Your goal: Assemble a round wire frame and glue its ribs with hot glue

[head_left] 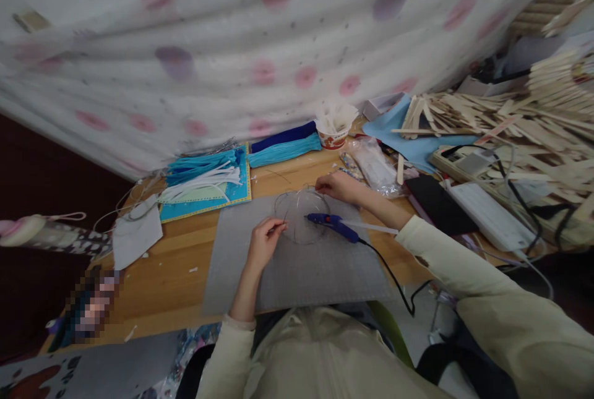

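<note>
Wire frame (pixel 297 216) on the grey mat (pixel 241 275), middle of the table, between both hands. Thin strands curve into a rough ring, with more wire crossing inside it.

Near side: left hand (pixel 264 241), thumb and fingertips closed in a pinch on the ring's left edge. Glue gun (pixel 331 224) lies on the mat, untouched by the fingers, nozzle over the ring, pale glue stick (pixel 371 226) poking out behind; black cord (pixel 387 272) trails toward the near edge. Right hand (pixel 341 187) a little farther off, above the gun, fingertips drawn together at the ring's far right part. Seems to pinch the wire; strand too fine to be certain.

Progress, by judgement: round shape already formed, so shaping looks well along. Wire bare all the way round, as far as visible. Whether the crossings are fixed, or any glue sits on them, cannot tell at this size. Gun loaded, within reach.

Farther back: light-blue bundle (pixel 204 168) and white stems (pixel 206 184) on a blue sheet (pixel 185 210), none on the frame. More blue stems (pixel 285 150) beside a paper cup (pixel 333 139). Heap of wooden sticks (pixel 501 114) far right; spotted curtain (pixel 232 46) behind everything.
</note>
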### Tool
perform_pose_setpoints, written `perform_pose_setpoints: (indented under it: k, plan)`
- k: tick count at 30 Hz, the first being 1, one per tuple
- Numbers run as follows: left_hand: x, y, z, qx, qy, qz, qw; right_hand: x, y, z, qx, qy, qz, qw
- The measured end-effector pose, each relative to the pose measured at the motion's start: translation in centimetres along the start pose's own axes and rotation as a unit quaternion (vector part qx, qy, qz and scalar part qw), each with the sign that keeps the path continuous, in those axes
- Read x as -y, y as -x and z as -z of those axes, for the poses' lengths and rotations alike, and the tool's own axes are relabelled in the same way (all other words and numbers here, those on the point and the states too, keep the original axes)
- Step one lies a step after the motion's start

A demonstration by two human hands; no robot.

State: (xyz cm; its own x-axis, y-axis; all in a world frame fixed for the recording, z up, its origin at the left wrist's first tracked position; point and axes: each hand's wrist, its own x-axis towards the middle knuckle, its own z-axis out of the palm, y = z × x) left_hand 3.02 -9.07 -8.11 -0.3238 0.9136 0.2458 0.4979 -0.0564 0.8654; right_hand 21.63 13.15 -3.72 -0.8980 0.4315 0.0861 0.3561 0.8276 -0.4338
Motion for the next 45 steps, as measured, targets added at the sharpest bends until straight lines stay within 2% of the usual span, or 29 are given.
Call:
perform_pose_setpoints:
  k: [24,36,40,43,45]
  plan:
    - [-0.3,-0.2,0.2,0.001,-0.009,-0.009,1.0,0.2,0.1,0.2,0.007,0.018,-0.009,1.0]
    - [-0.2,-0.2,0.0,-0.002,-0.022,-0.02,1.0,0.4,0.3,0.1,0.03,0.031,-0.026,0.999]
    - [-0.1,-0.2,-0.1,-0.002,-0.025,-0.029,0.999,-0.1,2.3,1.0,0.026,0.057,-0.077,0.995]
    - [0.0,-0.1,-0.1,-0.001,-0.028,-0.035,0.999,-0.4,5.8,2.0,0.034,0.06,-0.109,0.992]
    - [0.0,0.0,-0.1,0.0,-0.032,-0.038,0.999,-0.4,8.6,2.3,0.046,0.013,-0.114,0.992]
